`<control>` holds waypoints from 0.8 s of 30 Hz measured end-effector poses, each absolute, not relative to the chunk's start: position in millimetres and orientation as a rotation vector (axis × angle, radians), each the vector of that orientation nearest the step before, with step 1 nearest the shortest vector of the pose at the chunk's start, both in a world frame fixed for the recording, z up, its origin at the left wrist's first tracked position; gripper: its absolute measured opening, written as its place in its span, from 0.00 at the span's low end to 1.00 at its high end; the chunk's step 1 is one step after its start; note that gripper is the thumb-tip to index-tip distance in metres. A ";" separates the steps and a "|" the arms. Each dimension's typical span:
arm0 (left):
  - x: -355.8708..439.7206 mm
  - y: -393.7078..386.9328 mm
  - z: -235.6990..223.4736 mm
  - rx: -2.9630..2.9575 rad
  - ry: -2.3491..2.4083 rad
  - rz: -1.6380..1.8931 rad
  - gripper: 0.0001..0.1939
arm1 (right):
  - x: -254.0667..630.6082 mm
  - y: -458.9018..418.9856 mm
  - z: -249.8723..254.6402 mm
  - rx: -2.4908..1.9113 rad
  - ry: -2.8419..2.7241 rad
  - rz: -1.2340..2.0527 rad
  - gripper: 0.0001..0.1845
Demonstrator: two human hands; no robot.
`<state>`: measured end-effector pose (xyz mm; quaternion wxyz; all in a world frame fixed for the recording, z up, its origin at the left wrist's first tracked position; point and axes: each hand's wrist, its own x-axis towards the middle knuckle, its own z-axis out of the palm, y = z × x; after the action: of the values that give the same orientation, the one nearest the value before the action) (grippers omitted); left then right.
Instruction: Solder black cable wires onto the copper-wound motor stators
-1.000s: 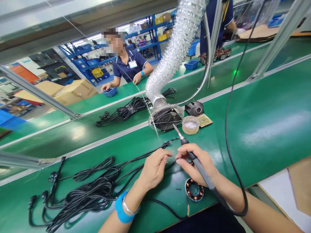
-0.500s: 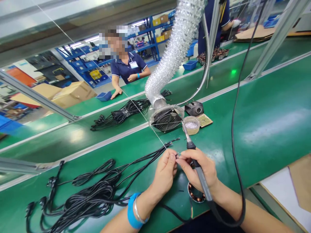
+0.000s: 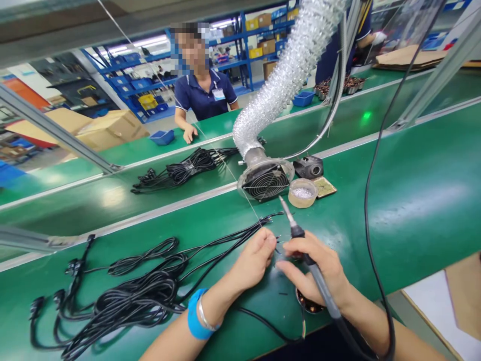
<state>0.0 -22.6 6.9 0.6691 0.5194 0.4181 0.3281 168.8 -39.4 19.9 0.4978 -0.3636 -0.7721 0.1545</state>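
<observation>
My left hand (image 3: 257,255) is closed in a pinch, and thin wire ends (image 3: 278,239) poke out past its fingertips. A thin pale strand that looks like solder wire (image 3: 248,201) runs from above down to this hand. My right hand (image 3: 319,265) grips a soldering iron (image 3: 317,281), its metal tip pointing up and away. The thumb and index finger of that hand are apart, just right of the wire ends. Partly hidden beneath my right hand lies a stator ring with copper windings (image 3: 310,303). A black cable (image 3: 263,323) with coloured wires runs near it.
Coiled black power cables (image 3: 139,301) cover the left of the green bench. Ahead stand a fan extractor (image 3: 266,183) with a silver duct (image 3: 281,75), a round tub (image 3: 302,194), a sponge tray (image 3: 326,187) and an iron stand (image 3: 308,167). The iron's cord (image 3: 370,225) hangs right. A co-worker (image 3: 205,95) sits opposite.
My right fingers have drawn away from the left fingertips and spread apart, still with the iron in hand. The wire ends at my left hand now show more. The view has shifted slightly.
</observation>
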 end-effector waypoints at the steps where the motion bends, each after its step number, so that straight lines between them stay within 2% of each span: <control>1: -1.1 -22.5 6.1 1.282 0.980 0.743 0.27 | 171.4 -36.6 21.4 -0.881 -1.873 0.377 0.16; 4: -2.4 -24.6 4.8 1.524 1.032 0.741 0.21 | 174.3 -25.6 27.6 -0.828 -1.937 0.399 0.18; 9: -2.8 -28.5 13.8 1.649 1.094 0.622 0.17 | 173.2 -11.8 37.6 -0.774 -2.017 0.432 0.11; 13: -5.4 -24.4 23.2 1.735 1.183 0.576 0.13 | 181.4 -8.7 36.0 -0.838 -1.934 0.497 0.10; 17: -6.0 -18.8 19.5 1.568 1.047 0.633 0.15 | 189.9 -6.0 29.6 -0.861 -1.897 0.671 0.15; 24: -1.5 -19.5 11.4 1.406 0.943 0.668 0.18 | 193.0 -4.2 24.6 -0.796 -2.008 0.595 0.19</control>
<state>-1.5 -19.5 11.4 0.6136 0.6100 0.4092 0.2899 193.0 -4.2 24.6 0.4357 -0.3197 -0.8067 0.2392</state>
